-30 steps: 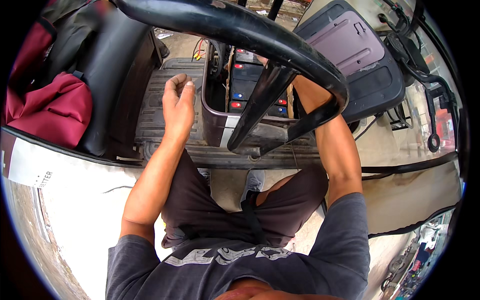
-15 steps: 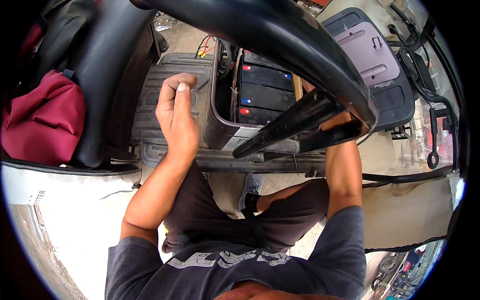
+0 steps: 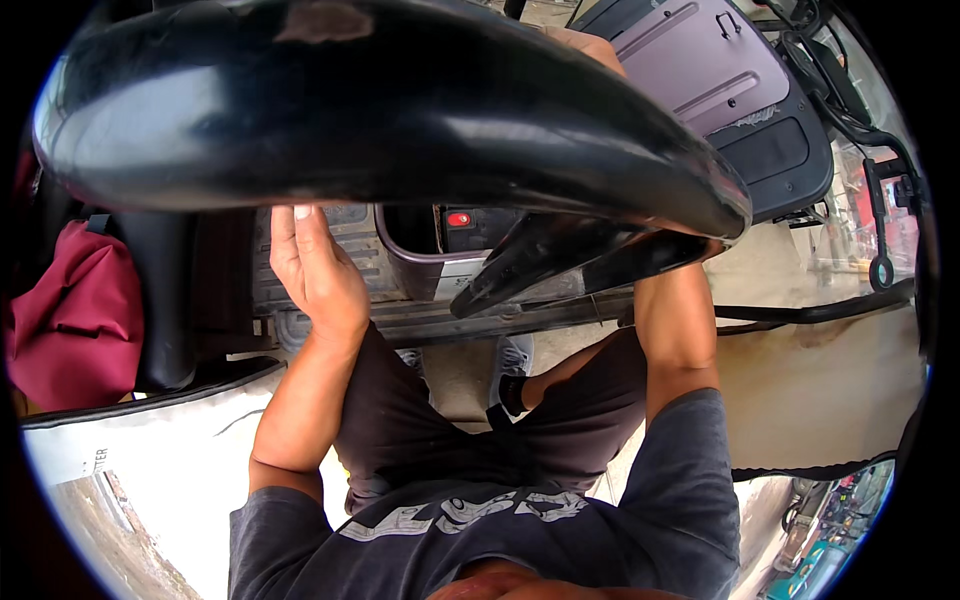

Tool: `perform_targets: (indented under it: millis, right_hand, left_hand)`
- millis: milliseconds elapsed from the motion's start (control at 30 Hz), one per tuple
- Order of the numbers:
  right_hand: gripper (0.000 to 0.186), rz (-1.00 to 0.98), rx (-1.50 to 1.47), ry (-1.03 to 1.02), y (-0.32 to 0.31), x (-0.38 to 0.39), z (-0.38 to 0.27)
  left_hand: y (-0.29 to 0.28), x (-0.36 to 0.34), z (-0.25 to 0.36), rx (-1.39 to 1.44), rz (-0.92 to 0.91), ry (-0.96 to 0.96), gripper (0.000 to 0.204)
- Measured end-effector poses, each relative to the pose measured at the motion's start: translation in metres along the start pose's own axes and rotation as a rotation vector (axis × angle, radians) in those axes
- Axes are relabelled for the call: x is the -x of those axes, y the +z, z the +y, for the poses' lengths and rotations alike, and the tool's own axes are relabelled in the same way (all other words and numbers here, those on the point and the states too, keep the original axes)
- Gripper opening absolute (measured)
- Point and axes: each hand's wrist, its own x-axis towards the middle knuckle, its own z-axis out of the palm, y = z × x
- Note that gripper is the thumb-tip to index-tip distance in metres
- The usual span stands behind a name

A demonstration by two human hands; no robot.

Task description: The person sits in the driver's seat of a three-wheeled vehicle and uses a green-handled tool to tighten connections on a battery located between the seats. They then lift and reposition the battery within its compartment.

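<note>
A thick black curved bar [image 3: 390, 120] sweeps across the upper view, very close, and covers much of what is beyond it. My left hand [image 3: 320, 270] is raised at its lower edge. The thumb and one finger point upward side by side, their ends cut off by the bar; whether they hold anything is hidden. Part of my right hand [image 3: 588, 45] shows above the bar, its fingers out of sight. Between the hands, a dark open box [image 3: 420, 258] holds a black battery [image 3: 482, 228] with a red terminal cap, mostly covered by the bar.
A black panel with a mauve cover [image 3: 690, 65] and small handle lies at the upper right. Maroon cloth [image 3: 75, 320] hangs at the left beside black padding. A ribbed floor plate [image 3: 270, 290] surrounds the box. Pale side flaps [image 3: 820, 400] stand on both sides.
The view has shifted, so the bar fills more of the top and hides most of the batteries. My left hand's fingertips have passed behind the bar. Part of my right hand now shows above it.
</note>
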Motion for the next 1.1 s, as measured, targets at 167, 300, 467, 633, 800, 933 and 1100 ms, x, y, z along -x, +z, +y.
perform_targets:
  millis: [167,300,467,633,800,933,1100]
  right_hand:
    - [0.027,0.079,-0.230,0.133,0.006,-0.002,-0.001]
    - [0.027,0.031,-0.094,-0.089,0.011,-0.017,0.036]
    - [0.025,0.044,-0.227,-0.414,0.013,-0.004,0.032]
    - [0.029,-0.192,-0.607,0.197,-0.038,0.055,0.011]
    - [0.030,-0.126,-0.902,0.469,-0.055,0.104,0.006]
    - [0.030,0.014,-0.866,0.438,-0.037,0.121,0.015]
    - [0.027,-0.031,-1.108,0.515,-0.021,0.125,-0.006]
  left_hand:
    - [0.006,0.005,-0.008,-0.067,0.023,0.032,0.033]
    - [0.012,0.008,-0.002,-0.351,-0.215,0.129,0.026]
    - [0.010,0.017,-0.001,-0.400,-0.362,0.135,0.029]
    - [-0.007,0.016,-0.015,-0.382,-0.447,0.166,0.028]
    - [-0.012,0.019,-0.024,-0.328,-0.372,0.072,0.028]
    - [-0.015,0.021,-0.025,-0.246,-0.338,-0.041,0.025]
    - [-0.013,0.017,-0.015,-0.331,-0.336,-0.077,0.029]
